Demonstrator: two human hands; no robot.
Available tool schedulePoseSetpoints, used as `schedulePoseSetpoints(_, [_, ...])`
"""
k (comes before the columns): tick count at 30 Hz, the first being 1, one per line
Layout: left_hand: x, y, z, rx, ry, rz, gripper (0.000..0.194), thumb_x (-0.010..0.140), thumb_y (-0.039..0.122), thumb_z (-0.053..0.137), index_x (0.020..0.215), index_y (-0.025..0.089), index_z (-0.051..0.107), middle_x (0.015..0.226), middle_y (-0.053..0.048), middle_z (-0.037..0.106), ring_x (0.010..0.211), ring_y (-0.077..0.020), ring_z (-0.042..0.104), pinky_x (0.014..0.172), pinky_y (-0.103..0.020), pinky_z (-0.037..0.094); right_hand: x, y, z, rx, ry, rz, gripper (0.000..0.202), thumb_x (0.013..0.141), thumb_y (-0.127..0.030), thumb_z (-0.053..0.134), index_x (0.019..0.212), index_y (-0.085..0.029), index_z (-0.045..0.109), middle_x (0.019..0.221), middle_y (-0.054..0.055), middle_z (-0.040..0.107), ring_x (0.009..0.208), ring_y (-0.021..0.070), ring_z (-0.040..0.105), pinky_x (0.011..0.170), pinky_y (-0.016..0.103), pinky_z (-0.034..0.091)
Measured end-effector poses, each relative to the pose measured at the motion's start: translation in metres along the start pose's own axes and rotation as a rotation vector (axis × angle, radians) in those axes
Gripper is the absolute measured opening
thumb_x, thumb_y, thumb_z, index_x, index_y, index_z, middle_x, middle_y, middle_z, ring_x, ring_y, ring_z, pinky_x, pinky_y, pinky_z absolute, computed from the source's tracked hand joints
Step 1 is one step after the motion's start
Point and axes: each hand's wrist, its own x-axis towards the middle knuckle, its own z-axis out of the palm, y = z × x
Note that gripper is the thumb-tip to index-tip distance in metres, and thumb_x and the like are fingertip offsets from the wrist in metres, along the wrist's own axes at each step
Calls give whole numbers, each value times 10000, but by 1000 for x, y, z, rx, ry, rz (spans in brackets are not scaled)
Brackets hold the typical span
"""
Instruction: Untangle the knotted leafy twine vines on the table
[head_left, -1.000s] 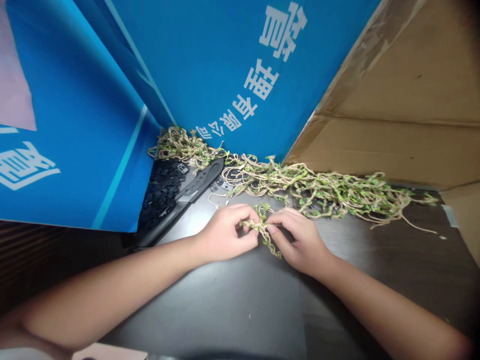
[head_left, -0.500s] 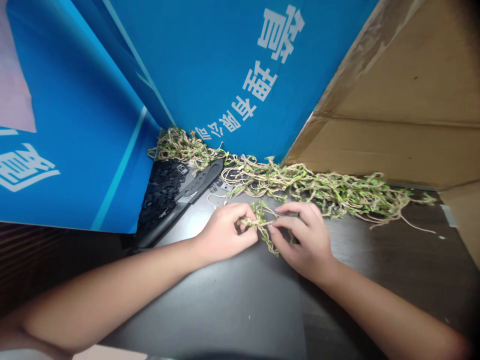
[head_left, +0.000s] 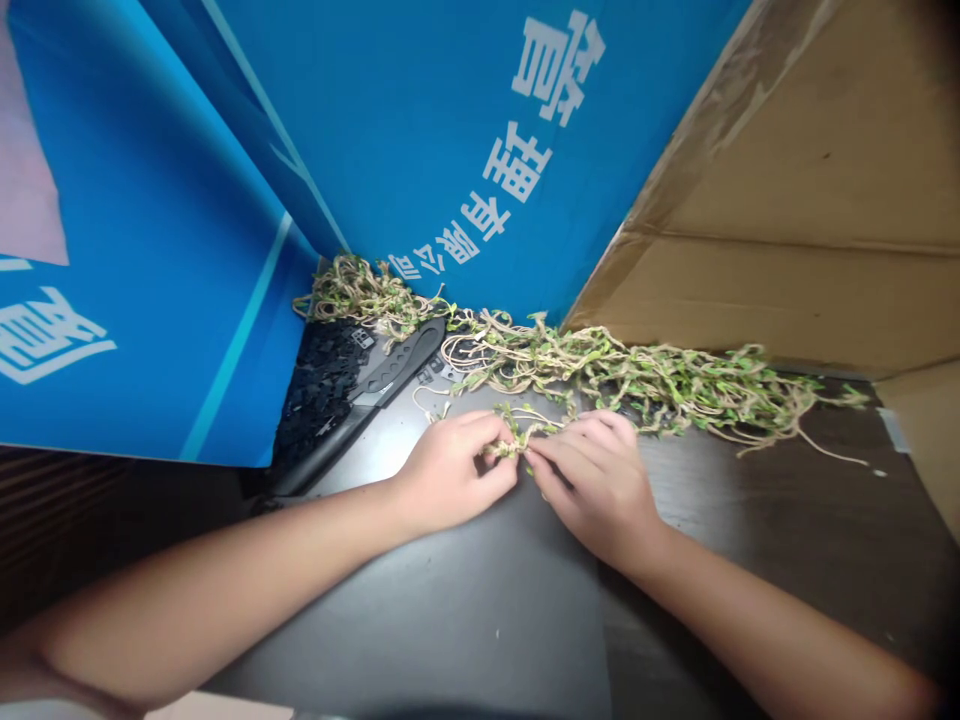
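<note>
1. Nearer the left hand (head_left: 454,475), the right hand (head_left: 606,488) was brought.
2. Leafy green-and-tan twine (head_left: 517,442) was pinched in both hands' fingers over the smooth grey worktop (head_left: 457,610).
3. Fine twine-work seemed underway; a steady pinch seemed required.

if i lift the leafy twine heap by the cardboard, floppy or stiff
The leafy twine heap would probably sag floppily, since its strands curl in loose loops. It is likely light for its bulk, being thin cord with small leaves. Lifting one strand may drag others, as they lie tangled.
</note>
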Motion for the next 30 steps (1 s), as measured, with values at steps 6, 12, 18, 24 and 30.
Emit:
schedulePoseSetpoints(6, [-2,2,0,86,27,-34,61,819,156,602,866,184,629,781,7,612,728,-136,563,691,-271,428,-4,-2,4,52,-52,11,124,945,-80,628,1034,-166,616,892,35,700,845,183,558,1004,446,455])
schedulePoseSetpoints(12, [0,0,0,112,63,-66,108,826,171,608,919,186,660,826,7,646,725,-132,596,698,-274,450,-6,-1,7,131,-83,25,127,942,-68,604,999,-181,592,888,33,680,858,195,545,1002,437,460])
schedulePoseSetpoints(18, [1,-2,0,76,81,-53,142,815,154,619,932,187,692,796,13,646,702,-120,599,686,-262,448,0,7,5,354,-169,77,93,976,-108,577,977,-201,586,857,24,652,857,188,542,867,381,456])
schedulePoseSetpoints(24, [0,1,-2,37,81,-31,112,830,157,628,923,182,685,778,19,633,709,-113,590,684,-251,439,6,9,0,504,-170,125,96,981,-120,566,926,-198,577,838,15,645,822,162,546,786,344,441])
schedulePoseSetpoints(30, [-1,3,-3,54,72,1,24,855,187,631,859,172,650,742,15,609,688,-114,565,660,-249,422,-1,11,5,281,-89,110,168,935,-272,724,1044,-201,619,949,37,696,889,189,591,843,380,442])
